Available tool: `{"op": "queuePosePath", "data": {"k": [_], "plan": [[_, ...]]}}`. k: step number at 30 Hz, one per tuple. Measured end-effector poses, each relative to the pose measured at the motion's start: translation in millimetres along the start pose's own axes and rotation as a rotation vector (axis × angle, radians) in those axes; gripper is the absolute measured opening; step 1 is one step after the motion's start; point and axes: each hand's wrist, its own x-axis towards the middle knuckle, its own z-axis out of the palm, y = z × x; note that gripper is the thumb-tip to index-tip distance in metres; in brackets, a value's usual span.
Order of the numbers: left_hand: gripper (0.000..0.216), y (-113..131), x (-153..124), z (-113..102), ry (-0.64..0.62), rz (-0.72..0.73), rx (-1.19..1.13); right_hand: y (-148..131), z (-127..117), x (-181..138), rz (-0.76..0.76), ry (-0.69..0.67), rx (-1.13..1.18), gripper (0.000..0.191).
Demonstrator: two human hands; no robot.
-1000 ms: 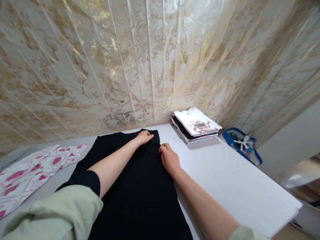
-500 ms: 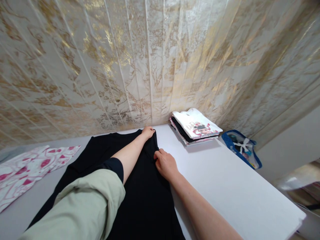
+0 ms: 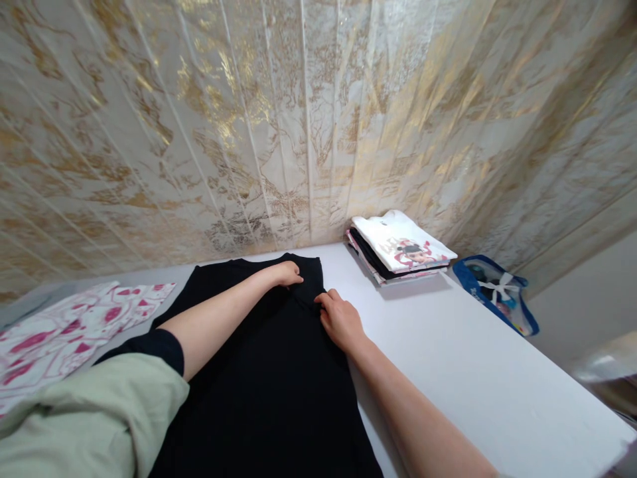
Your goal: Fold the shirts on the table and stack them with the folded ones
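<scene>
A black T-shirt (image 3: 259,372) lies spread over the white table, its upper end toward the curtain. My left hand (image 3: 287,273) reaches across it and lies on the cloth near the top right shoulder, its fingers curled down into the fabric. At the right side edge, my right hand (image 3: 341,318) pinches the cloth between thumb and fingers, a little nearer to me than the left. Cloth between the two hands is slightly rumpled. My left forearm covers part of the shirt's left side.
A stack of folded clothes (image 3: 403,245), a printed white shirt on top, sits at the back right of the white table (image 3: 448,358). Beyond its right edge is a blue-trimmed clear bag (image 3: 497,292). Pink-and-white cloth (image 3: 79,325) lies at left. A gold-patterned curtain (image 3: 279,119) hangs behind.
My left hand has moved from the shirt's top right corner inward and slightly toward me; that corner now lies flatter. My right hand stays at the side edge. The view has shifted slightly left.
</scene>
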Motion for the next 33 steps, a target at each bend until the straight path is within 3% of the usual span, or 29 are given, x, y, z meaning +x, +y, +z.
{"op": "queuePosePath", "data": {"k": [9,14,17,21,24,28,33], "plan": [[0.006,-18,-11,9,0.178,0.056,0.026,3,-6,-5,-0.017,-0.001,0.027,0.023],[0.012,-3,-35,7,0.302,0.116,0.041,5,-10,-2,0.124,0.162,0.062,0.023],[0.016,13,-50,12,0.364,0.263,0.041,7,-8,-1,0.085,0.239,0.078,0.034],[0.025,19,-57,34,0.267,0.463,0.026,8,-4,-1,-0.021,0.12,0.028,0.036],[0.026,8,-53,46,0.218,0.395,0.078,8,-3,-1,0.028,0.074,-0.016,0.029],[0.036,-1,-47,39,0.263,0.221,0.215,8,-2,-1,0.057,0.086,0.006,0.027],[0.038,14,-39,28,0.317,0.199,0.249,7,0,-2,0.064,0.105,0.026,0.028]]}}
